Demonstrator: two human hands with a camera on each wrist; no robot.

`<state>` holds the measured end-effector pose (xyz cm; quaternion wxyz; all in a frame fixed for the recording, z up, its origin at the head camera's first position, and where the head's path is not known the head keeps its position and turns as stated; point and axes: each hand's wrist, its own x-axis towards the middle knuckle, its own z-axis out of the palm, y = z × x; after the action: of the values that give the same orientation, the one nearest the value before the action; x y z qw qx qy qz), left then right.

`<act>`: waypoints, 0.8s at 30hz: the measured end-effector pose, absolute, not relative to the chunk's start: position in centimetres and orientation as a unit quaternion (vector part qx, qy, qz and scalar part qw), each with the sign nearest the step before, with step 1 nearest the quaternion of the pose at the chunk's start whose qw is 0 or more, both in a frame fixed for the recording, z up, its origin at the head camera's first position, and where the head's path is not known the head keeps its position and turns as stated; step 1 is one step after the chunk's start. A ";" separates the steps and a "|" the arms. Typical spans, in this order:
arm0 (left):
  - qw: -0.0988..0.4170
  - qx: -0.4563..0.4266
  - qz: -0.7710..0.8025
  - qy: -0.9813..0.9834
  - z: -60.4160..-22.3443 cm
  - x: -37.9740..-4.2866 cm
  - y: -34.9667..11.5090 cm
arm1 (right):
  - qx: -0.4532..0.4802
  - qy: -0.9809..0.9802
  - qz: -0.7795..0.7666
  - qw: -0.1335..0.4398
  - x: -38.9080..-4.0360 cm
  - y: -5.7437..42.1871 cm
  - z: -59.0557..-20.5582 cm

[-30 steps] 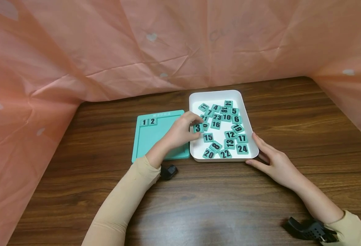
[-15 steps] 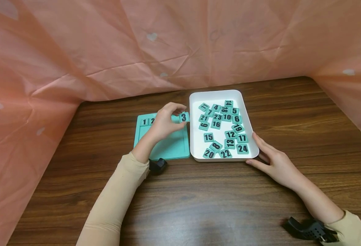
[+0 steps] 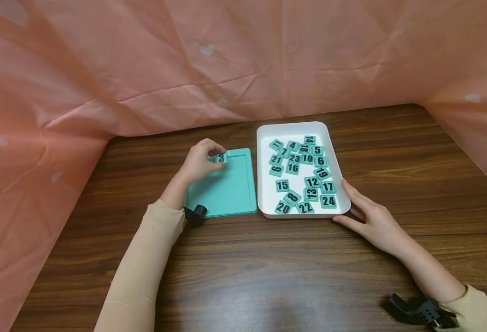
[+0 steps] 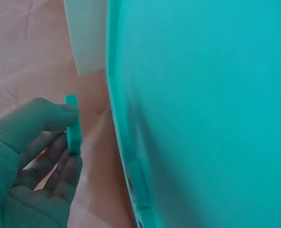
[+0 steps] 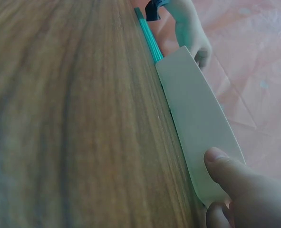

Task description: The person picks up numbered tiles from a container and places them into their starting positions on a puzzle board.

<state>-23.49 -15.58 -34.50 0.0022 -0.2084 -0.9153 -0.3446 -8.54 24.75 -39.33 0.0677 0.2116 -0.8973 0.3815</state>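
In the head view my left hand [image 3: 196, 161] pinches a turquoise number tile [image 3: 221, 157] marked 3 above the upper part of a turquoise board [image 3: 237, 186]. The left wrist view has this tile [image 4: 73, 126] edge-on between thumb and fingers, apart from the board [image 4: 216, 95]. Two tiles [image 4: 138, 183] lie along the board's edge there; from the head they are hidden behind my left hand. My right hand [image 3: 373, 226] holds the near right corner of a white tray [image 3: 297, 216], with the thumb on its front wall [image 5: 192, 114] and fingers along its side.
Loose number tiles [image 3: 292, 168] lie scattered in the tray, several of them touching. The tray stands just right of the board on a wooden table [image 3: 243, 276]. Pink cloth [image 3: 243, 60] hangs behind and at both sides. A black wrist camera [image 3: 195, 214] sits over the board's near edge.
My left hand has carried the 3 tile out of the tray, leftward over the board, and now covers the 1 and 2 tiles. My right hand stays at the tray corner.
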 end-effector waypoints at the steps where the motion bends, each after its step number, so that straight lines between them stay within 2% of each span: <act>1: -0.005 -0.205 -0.342 -0.917 -34.6 -23.6 -15.7 | 0.211 -0.897 0.383 0.066 -8.5 24.7 -39.3; 15: -0.066 -0.161 -0.293 -0.940 -35.3 -25.0 -16.0 | 0.194 -0.906 0.373 0.046 -8.5 24.7 -39.3; 24: -0.076 -0.161 -0.275 -0.945 -35.7 -25.4 -16.0 | 0.202 -0.905 0.370 0.059 -8.4 24.8 -39.3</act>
<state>-25.37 -16.03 -35.69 -0.0761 -0.1606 -0.9450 -0.2747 -8.45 24.77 -39.32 0.0590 0.2023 -0.9049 0.3698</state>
